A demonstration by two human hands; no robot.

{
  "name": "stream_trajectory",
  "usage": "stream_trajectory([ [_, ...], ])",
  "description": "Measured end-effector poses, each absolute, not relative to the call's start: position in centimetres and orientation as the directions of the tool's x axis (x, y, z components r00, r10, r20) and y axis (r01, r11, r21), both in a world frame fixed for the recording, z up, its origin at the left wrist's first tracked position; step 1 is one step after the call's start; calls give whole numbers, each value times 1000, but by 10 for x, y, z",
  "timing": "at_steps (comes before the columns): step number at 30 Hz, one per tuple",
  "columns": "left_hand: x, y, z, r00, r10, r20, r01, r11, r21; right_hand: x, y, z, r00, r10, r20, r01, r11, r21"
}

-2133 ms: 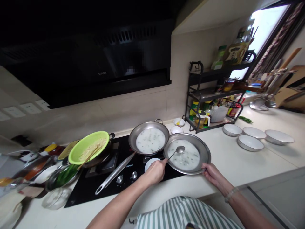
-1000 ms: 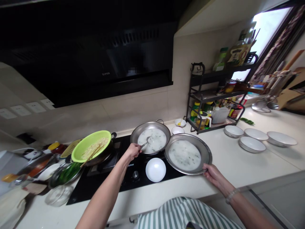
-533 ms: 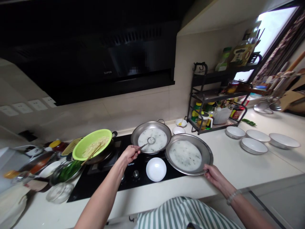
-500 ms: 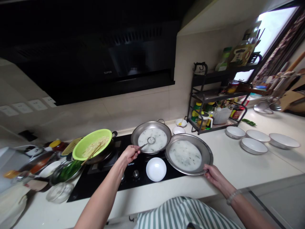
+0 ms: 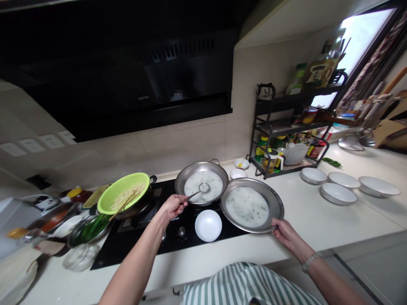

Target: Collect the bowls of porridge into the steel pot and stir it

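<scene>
My left hand [image 5: 175, 206] is closed round the handle of a small metal ladle [image 5: 204, 187]. The ladle's bowl dips into white soup with green bits in a steel frying pan [image 5: 182, 174] on the hob. My right hand [image 5: 282, 230] grips the right front edge of a wide steel basin [image 5: 276, 204], which is close beside the pan's right rim. White soup with green flecks [image 5: 247, 207] lies in the basin too. In front of the pan, on the hob, is a white bowl [image 5: 208, 225] with nothing visible in it.
A lime-green colander [image 5: 106, 205] with pale strips and chopsticks rests over a dark pot at left. Bowls of ingredients and a glass jar [image 5: 81, 257] crowd the left counter. Several white bowls [image 5: 338, 194] stand right, before a black spice rack [image 5: 270, 127]. A range hood [image 5: 143, 84] hangs above.
My left hand has carried the ladle leftward from the basin into the pan, uncovering the white bowl. Lately the ladle has shifted slightly within the soup. My right hand keeps its grip on the basin.
</scene>
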State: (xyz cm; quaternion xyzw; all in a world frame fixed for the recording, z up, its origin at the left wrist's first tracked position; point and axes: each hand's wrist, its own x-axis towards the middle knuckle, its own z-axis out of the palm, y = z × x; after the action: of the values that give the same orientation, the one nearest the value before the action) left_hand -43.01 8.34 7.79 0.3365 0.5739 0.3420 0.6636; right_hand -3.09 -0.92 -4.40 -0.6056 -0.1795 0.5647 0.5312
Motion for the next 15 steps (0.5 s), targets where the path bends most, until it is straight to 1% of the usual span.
stream_trajectory([
  [3,-423,77,89,146,847,-512,-59,524,850,-32,-9,-43,308,804,-509,-397,-378,-837],
  [9,-400,60,112,289,847,-446,-26,472,881,-32,-10,-42,303,797,-523,-412,-385,-826],
  [12,-383,51,112,337,835,-435,7,460,888,-32,-10,-43,301,797,-523,-419,-382,-824],
  [15,-362,42,100,364,826,-430,85,431,899,-33,-11,-44,300,801,-518,-425,-374,-824],
])
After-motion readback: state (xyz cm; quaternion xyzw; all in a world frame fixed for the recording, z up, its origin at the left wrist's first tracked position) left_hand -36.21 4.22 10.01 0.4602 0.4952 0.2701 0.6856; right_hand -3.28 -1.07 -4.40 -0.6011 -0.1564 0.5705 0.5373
